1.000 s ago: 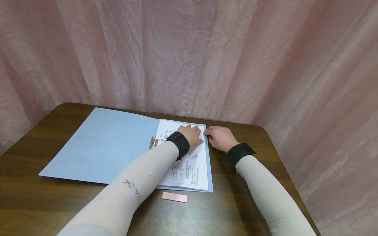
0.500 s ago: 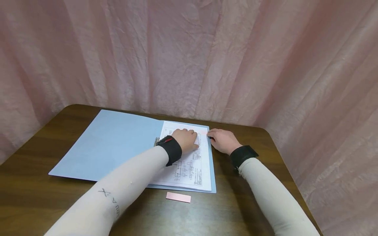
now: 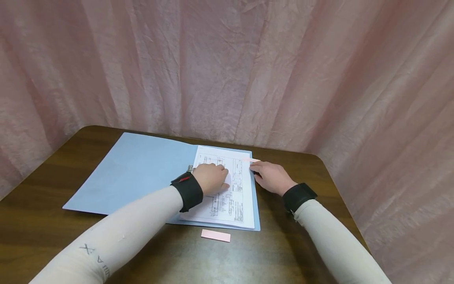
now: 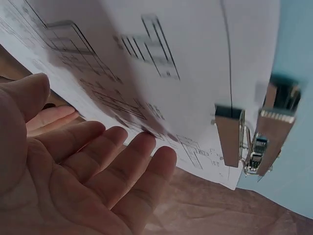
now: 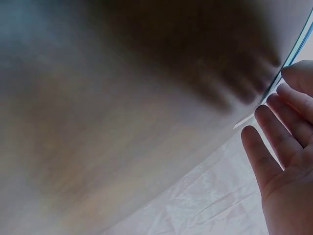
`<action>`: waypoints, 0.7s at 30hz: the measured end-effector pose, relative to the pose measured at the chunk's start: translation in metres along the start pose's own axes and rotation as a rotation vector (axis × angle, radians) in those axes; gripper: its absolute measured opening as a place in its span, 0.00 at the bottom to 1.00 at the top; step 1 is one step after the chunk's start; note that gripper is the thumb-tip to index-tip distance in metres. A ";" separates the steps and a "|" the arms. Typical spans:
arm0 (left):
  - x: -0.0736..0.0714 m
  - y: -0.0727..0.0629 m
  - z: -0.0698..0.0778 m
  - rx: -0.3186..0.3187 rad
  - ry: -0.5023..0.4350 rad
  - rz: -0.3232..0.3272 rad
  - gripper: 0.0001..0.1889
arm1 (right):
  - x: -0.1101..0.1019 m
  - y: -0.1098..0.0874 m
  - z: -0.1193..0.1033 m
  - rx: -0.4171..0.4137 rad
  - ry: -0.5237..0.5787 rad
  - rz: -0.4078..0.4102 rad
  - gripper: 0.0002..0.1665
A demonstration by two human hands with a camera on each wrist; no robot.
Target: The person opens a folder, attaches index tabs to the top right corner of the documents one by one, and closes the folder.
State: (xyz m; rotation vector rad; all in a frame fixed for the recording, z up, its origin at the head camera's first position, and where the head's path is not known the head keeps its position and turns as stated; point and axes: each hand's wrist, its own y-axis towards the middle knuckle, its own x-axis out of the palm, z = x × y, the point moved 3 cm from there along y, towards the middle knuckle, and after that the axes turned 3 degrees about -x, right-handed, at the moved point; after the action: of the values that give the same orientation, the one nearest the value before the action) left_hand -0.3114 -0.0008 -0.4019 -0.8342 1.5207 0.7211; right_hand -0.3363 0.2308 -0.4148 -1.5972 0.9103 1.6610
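A light blue folder (image 3: 131, 173) lies spread on the table, with a stack of printed sheets (image 3: 244, 205) of technical drawings on its right side. My left hand (image 3: 211, 178) is over the upper middle of the sheets, fingers relaxed and grasping nothing. Beside it at the spine, the metal binder clip (image 4: 228, 139) shows in the left wrist view. A pale pink sticky tab (image 3: 251, 159) projects past the right edge of the top sheet. My right hand (image 3: 272, 176) is just below that tab at the folder's right edge, its fingers extended in the right wrist view.
A pink sticky-note pad (image 3: 215, 235) lies on the brown wooden table (image 3: 276, 256), just in front of the folder. Behind the table's far edge hangs a pink curtain (image 3: 220, 71).
My left hand has moved left and toward me across the sheets. My right hand has shifted slightly down the folder's edge, and the pink tab now shows above it. The view has shifted slightly.
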 end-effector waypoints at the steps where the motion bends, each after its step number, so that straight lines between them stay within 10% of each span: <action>1: 0.001 -0.002 0.001 0.007 -0.002 0.007 0.29 | 0.000 -0.002 -0.001 -0.010 -0.003 0.002 0.26; 21: 0.002 -0.055 0.019 0.143 -0.116 0.033 0.26 | -0.002 -0.050 -0.037 -0.094 0.000 0.034 0.21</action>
State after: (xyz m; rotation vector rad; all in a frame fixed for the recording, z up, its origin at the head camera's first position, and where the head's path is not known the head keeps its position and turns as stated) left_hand -0.2551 -0.0156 -0.4048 -0.6507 1.4658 0.6659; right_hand -0.2738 0.2272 -0.4152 -1.6520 0.8761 1.7504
